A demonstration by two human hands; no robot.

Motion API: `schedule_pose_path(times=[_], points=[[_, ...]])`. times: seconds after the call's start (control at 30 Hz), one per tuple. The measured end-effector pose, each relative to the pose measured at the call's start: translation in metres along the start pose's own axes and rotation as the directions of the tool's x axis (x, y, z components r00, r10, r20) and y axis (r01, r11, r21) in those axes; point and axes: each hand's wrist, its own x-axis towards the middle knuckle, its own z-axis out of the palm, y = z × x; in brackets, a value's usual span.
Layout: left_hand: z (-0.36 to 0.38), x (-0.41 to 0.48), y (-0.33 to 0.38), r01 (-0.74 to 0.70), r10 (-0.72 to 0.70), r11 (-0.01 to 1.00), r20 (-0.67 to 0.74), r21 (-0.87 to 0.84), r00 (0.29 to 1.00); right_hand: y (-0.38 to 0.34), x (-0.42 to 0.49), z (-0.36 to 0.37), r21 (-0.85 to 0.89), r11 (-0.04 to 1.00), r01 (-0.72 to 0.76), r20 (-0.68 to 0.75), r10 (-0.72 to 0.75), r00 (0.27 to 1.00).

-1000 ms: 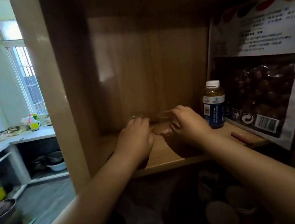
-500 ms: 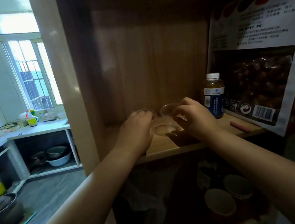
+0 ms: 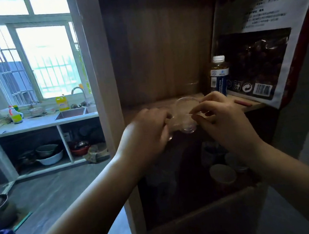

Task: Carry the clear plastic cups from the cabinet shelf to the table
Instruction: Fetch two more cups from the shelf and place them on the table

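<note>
My right hand (image 3: 223, 121) pinches the rim of a clear plastic cup (image 3: 186, 115), which is tilted with its mouth toward the cabinet back and hangs just in front of the wooden shelf (image 3: 247, 104). My left hand (image 3: 148, 135) is closed around a second clear cup (image 3: 169, 132); only a sliver of it shows under the fingers. Both hands are side by side at the shelf's front edge, slightly blurred.
On the shelf stand a bottle with a blue label (image 3: 219, 77) and a big snack bag (image 3: 258, 58); a red pen (image 3: 243, 102) lies near the edge. Jars (image 3: 222, 174) sit on the lower shelf. At left are a kitchen counter with sink (image 3: 71, 113) and pots on the floor.
Both hands have drawn back from deep in the shelf to its front edge, each bringing a clear cup out with it. My view has shifted, showing more of the kitchen.
</note>
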Motion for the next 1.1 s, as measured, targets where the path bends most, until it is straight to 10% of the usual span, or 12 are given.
schedule_pose_path(times=[0.53, 1.1], points=[[-0.087, -0.192, -0.020, 0.033, -0.032, 0.999, 0.027, -0.026, 0.999, -0.161, -0.117, 0.035, 0.119, 0.983, -0.139, 0.098, 0.128, 0.987], [-0.161, -0.355, 0.018, 0.388, -0.389, 0.913, -0.020, 0.127, 0.921, -0.282, -0.191, 0.060, 0.450, 0.893, -0.028, 0.279, -0.111, 0.954]])
